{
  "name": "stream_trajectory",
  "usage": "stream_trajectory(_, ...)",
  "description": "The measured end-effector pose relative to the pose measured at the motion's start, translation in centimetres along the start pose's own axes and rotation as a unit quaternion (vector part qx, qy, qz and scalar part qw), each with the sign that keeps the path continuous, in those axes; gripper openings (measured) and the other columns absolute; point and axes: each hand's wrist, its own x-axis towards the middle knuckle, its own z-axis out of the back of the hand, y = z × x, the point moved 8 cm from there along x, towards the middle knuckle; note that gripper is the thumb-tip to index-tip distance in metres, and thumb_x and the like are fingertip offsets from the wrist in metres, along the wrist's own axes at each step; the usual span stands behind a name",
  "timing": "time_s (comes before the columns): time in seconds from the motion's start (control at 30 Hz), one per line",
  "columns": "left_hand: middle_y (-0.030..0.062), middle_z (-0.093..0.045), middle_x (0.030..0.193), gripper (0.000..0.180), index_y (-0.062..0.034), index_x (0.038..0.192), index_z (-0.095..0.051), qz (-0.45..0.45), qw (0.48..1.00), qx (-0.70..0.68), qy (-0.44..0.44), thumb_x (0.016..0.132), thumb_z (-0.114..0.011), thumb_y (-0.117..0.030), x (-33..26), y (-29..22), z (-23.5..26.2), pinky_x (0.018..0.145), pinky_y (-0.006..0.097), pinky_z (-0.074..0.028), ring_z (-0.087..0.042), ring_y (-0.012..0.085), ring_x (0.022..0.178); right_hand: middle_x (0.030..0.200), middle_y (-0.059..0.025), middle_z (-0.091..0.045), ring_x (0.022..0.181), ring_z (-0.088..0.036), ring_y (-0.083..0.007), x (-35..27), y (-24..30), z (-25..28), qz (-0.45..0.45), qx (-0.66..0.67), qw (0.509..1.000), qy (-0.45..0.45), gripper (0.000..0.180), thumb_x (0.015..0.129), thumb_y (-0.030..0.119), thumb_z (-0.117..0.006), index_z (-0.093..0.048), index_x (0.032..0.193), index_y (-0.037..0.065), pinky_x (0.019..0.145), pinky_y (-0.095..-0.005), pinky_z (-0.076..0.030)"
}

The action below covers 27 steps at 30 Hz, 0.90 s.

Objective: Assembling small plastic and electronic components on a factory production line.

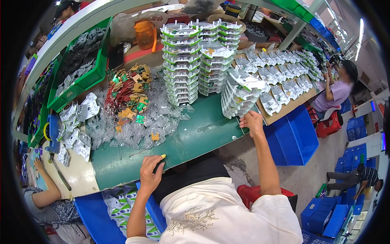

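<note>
My right hand is closed at the lower edge of a short, tilted stack of white plastic housings with green edges. My left hand hovers at the near edge of the green-topped bench. Its fingers are loosely curled, with the thumb apart. A small yellow piece shows at its index fingertip; whether it is worn or held I cannot tell. Behind the tilted stack rise tall stacks of similar housings. Clear plastic parts lie heaped left of them, beside red wires with orange and green connectors.
Rows of housings lie on cardboard at the right. A green bin of clear parts stands at the left, near a dark-handled tool. Below the bench are blue bins. A person sits at the far right.
</note>
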Motion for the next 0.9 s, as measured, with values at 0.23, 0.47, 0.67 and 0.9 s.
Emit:
stream_trajectory(0.23,0.0150,-0.069,0.100,0.021,0.0007,0.101,-0.068,0.003,1.000,0.009,-0.005,0.080,-0.071,0.003,0.1,-0.1,0.0,0.082,0.040,-0.050,-0.063,0.0339,0.093,0.075,-0.0120,-0.065,0.055,-0.063,-0.0172,5.8,1.2,1.0,0.019,0.000,1.000,-0.005,0.020,0.096,0.010,-0.053,-0.065,0.090,-0.005,0.050,-0.0302,-0.056)
stream_trajectory(0.47,0.0150,-0.069,0.098,0.020,0.0010,0.099,-0.069,0.001,1.000,0.018,-0.015,0.079,-0.071,0.004,0.1,-0.3,0.0,0.081,0.040,-0.050,-0.063,0.0339,0.091,0.074,-0.0124,-0.065,0.055,-0.063,-0.0184,10.5,2.8,-1.5,0.035,-0.004,0.999,-0.015,0.024,0.097,0.013,-0.055,-0.064,0.088,-0.007,0.049,-0.0316,-0.057)
stream_trajectory(0.67,0.0146,-0.070,0.096,0.018,0.0010,0.097,-0.069,0.000,1.000,0.017,-0.021,0.079,-0.071,0.005,0.2,-0.3,-0.1,0.080,0.040,-0.050,-0.064,0.0332,0.089,0.078,-0.0115,-0.065,0.060,-0.063,-0.0188,12.7,3.4,-2.3,0.042,-0.008,0.999,-0.002,0.020,0.098,0.013,-0.055,-0.061,0.087,-0.002,0.055,-0.0328,-0.058)
stream_trajectory(0.9,0.0145,-0.069,0.095,0.019,-0.0002,0.098,-0.070,0.014,0.999,0.020,-0.034,0.080,-0.071,0.005,-0.1,-0.4,0.2,0.079,0.040,-0.051,-0.064,0.0330,0.088,0.083,-0.0146,-0.067,0.061,-0.066,-0.0201,11.8,3.1,-3.8,0.035,-0.001,0.999,-0.006,0.019,0.096,0.005,-0.050,-0.062,0.104,-0.007,0.054,-0.0322,-0.059)
